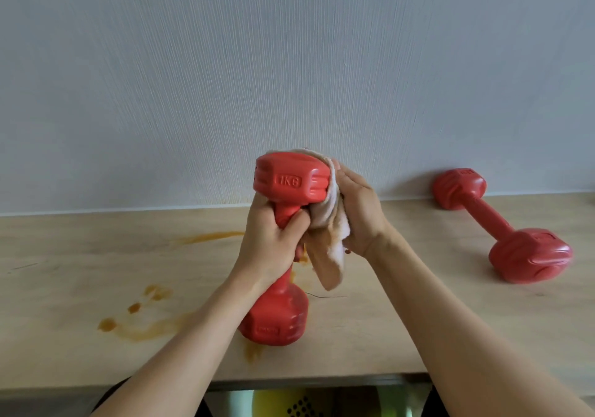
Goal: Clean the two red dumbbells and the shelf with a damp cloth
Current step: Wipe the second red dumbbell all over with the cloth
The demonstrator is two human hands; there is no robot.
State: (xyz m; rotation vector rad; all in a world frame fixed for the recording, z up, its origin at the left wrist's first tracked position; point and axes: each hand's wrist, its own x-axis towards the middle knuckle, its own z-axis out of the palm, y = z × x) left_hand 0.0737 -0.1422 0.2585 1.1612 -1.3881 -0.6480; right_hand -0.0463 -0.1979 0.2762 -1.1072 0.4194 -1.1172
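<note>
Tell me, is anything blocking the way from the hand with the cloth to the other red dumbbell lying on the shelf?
Nothing visible is. The right hand holds the cloth against the upright dumbbell. The second dumbbell lies further right, and only bare shelf lies between them.

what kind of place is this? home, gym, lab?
Probably a home, not a gym: a light wooden shelf against a textured wallpapered wall, with orange-brown spills on the wood. Only two small red dumbbells, no other gym gear in view.
</note>
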